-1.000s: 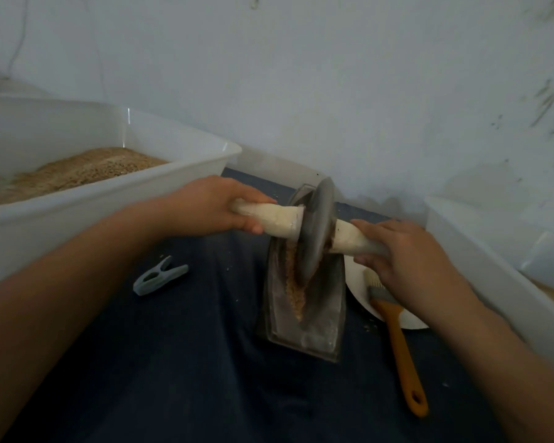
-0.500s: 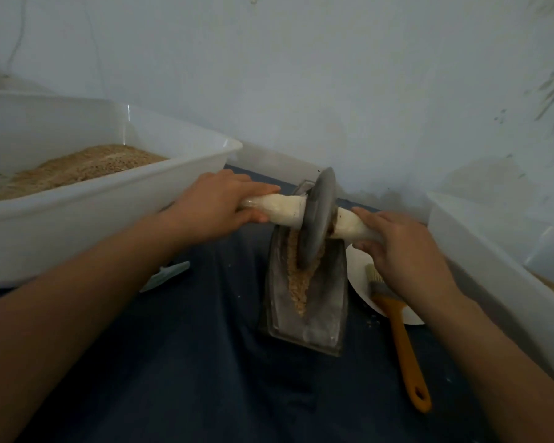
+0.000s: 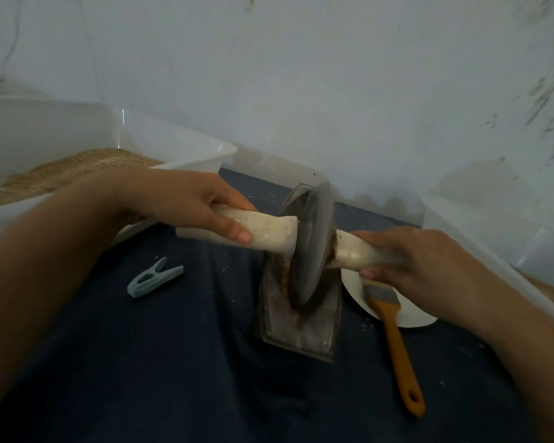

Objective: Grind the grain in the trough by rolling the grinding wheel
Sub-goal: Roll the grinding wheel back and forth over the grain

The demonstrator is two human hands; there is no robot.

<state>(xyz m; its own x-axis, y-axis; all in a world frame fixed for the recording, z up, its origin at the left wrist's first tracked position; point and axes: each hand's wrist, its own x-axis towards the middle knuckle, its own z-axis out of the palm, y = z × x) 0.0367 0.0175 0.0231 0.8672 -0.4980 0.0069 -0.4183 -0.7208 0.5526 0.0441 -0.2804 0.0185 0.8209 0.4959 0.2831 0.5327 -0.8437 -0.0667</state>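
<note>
A dark metal grinding wheel [image 3: 311,247] stands on edge in a narrow boat-shaped trough [image 3: 301,327] on a dark blue cloth. A pale wooden axle [image 3: 269,233] runs through the wheel's middle. My left hand [image 3: 189,203] grips the axle's left end and my right hand [image 3: 416,260] grips its right end. Tan grain [image 3: 286,276] shows in the trough just left of the wheel; the wheel hides the rest.
A big white tub [image 3: 186,164] of grain stands at the left, another white tub [image 3: 499,251] at the right. A blue-grey clothes peg [image 3: 154,279] lies on the cloth. An orange-handled brush [image 3: 394,340] rests on a white plate [image 3: 410,318] right of the trough. A wall stands close behind.
The wheel rolled away to the far end of the trough half a second ago and has now rolled back toward me, to the trough's middle. Both hands kept hold of the axle.
</note>
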